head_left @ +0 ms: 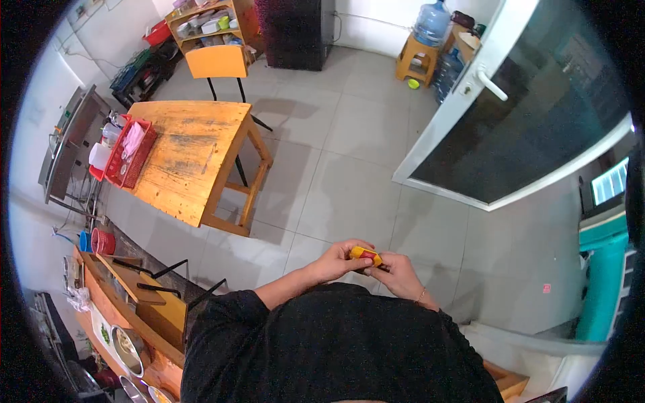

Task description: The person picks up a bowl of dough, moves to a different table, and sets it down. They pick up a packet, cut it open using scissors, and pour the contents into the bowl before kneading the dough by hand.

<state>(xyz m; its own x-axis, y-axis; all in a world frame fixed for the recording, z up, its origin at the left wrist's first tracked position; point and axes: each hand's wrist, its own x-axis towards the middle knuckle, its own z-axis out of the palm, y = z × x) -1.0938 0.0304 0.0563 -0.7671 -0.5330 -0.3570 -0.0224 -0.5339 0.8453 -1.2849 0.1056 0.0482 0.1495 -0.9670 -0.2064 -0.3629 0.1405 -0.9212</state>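
Observation:
Both my hands meet in front of my body, around a small yellow packet with a red patch point(366, 254); its exact kind is not readable. My left hand point(338, 260) grips it from the left, thumb along its near side. From the right, the fingers of my right hand point(401, 275) pinch the packet's lower right end. Some fingertips are hidden behind the packet and the hands. A thin bracelet point(421, 294) circles my right wrist.
A wooden table point(195, 144) stands front left, bearing a red basket point(138, 158), with an orange chair point(215, 62) behind it. A glass door point(497, 101) stands ajar at right. A counter with metal bowls point(127, 349) is lower left. A water jug point(432, 23) sits on a stool point(416, 59).

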